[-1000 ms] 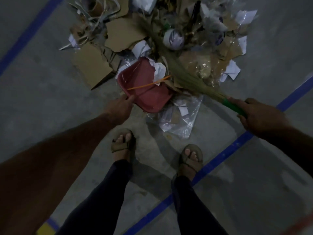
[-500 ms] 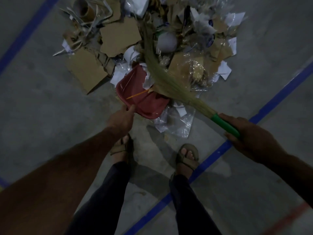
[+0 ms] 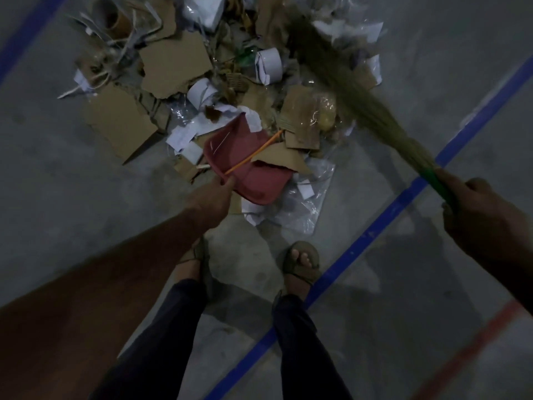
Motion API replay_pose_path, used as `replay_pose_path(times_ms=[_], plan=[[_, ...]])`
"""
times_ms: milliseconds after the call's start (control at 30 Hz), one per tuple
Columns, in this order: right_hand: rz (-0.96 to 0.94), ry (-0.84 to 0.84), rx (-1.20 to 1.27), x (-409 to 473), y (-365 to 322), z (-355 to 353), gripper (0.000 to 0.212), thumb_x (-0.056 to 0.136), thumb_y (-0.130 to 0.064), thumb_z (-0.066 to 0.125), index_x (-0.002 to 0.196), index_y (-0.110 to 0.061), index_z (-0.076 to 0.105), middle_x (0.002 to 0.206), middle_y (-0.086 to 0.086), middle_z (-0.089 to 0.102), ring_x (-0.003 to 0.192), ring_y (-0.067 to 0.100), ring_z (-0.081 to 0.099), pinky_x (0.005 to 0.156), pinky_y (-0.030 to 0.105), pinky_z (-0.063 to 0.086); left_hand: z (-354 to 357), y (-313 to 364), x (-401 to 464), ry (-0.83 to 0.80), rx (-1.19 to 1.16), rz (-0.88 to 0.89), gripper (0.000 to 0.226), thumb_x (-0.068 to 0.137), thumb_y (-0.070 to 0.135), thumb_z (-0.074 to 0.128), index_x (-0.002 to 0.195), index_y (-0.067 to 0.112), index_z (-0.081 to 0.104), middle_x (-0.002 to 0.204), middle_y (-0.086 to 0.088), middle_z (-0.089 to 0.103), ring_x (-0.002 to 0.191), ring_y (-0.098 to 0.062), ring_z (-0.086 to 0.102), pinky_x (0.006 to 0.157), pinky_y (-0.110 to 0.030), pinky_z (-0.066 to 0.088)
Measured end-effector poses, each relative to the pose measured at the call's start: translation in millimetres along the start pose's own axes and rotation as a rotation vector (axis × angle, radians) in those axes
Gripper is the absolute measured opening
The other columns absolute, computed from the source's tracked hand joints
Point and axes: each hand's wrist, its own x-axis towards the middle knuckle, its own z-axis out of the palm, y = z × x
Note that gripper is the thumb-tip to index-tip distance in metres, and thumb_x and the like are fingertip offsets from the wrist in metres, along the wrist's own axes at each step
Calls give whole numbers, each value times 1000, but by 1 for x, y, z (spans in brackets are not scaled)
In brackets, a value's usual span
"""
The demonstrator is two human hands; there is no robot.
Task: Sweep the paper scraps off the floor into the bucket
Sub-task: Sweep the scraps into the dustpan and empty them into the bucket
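Note:
A heap of paper scraps and torn cardboard [image 3: 176, 64] lies on the grey concrete floor ahead of my feet. A red dustpan [image 3: 253, 180] sits at the heap's near edge, with a piece of cardboard and an orange stick [image 3: 253, 153] across it. My left hand [image 3: 212, 197] grips the dustpan's near left rim. My right hand [image 3: 484, 215] grips the green handle of a grass broom [image 3: 343, 79]; its bristles reach up and left over the right side of the heap. No bucket is in view.
Clear plastic film [image 3: 305, 203] lies just right of the dustpan. My two sandalled feet [image 3: 301, 262] stand close behind it. A blue floor line [image 3: 383, 223] runs diagonally under my right foot, and a red line [image 3: 473, 339] crosses the lower right.
The broom has swung from over the dustpan out to the right side of the heap, my right hand moving right. A piece of cardboard now lies on the dustpan. My left hand keeps its hold.

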Motion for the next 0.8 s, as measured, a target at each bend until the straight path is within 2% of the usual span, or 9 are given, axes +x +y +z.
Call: replay_pose_path(times_ms=[100,200,267,333,433,567,667,800], plan=[[78,-100,12,23,10,1,59,96,-28,51,146,-44,24,92,3,42,66,22,49,60,40,53,3,12,21,3,1,63,62,94,20,48,150,23,22,120,-22,53,84,-38,62,69,-44,53],[7,-184,-14,45,12,5,62,95,-26,53,150,-41,28,102,4,49,78,21,52,60,30,40,3,19,32,19,22,52,54,96,17,49,147,18,30,116,-22,55,85,-39,61,66,-40,48],[-59,-245,16,54,15,12,69,91,-24,58,151,-42,28,114,7,55,93,28,57,68,34,42,3,25,37,39,43,66,48,96,14,50,141,13,36,114,-23,56,85,-40,61,63,-39,42],[-115,-293,64,58,15,18,72,90,-24,60,150,-45,26,118,8,56,98,29,57,76,38,47,4,30,42,69,42,88,42,96,15,50,137,13,40,114,-21,55,83,-39,60,60,-37,37],[-153,-357,131,57,13,25,75,91,-26,61,151,-48,22,119,8,56,100,28,56,82,42,49,7,32,53,58,1,134,37,98,16,48,135,15,41,119,-19,52,87,-37,60,63,-34,35],[-257,-285,186,37,9,37,82,87,-26,65,151,-49,20,114,6,58,92,25,58,77,45,54,13,28,52,87,-28,116,43,98,14,50,141,17,42,120,-19,51,85,-39,60,64,-35,37],[-292,-277,212,11,-13,42,79,88,-24,66,151,-48,23,110,2,57,85,18,57,69,36,52,17,38,46,102,-47,93,43,99,15,47,140,22,39,107,-15,51,79,-32,55,62,-34,35],[-219,-279,325,-30,-54,52,69,95,-23,58,151,-43,24,104,2,56,78,13,56,66,30,49,17,57,35,109,-146,39,40,99,15,45,137,23,38,112,-16,49,85,-32,56,65,-39,47]])
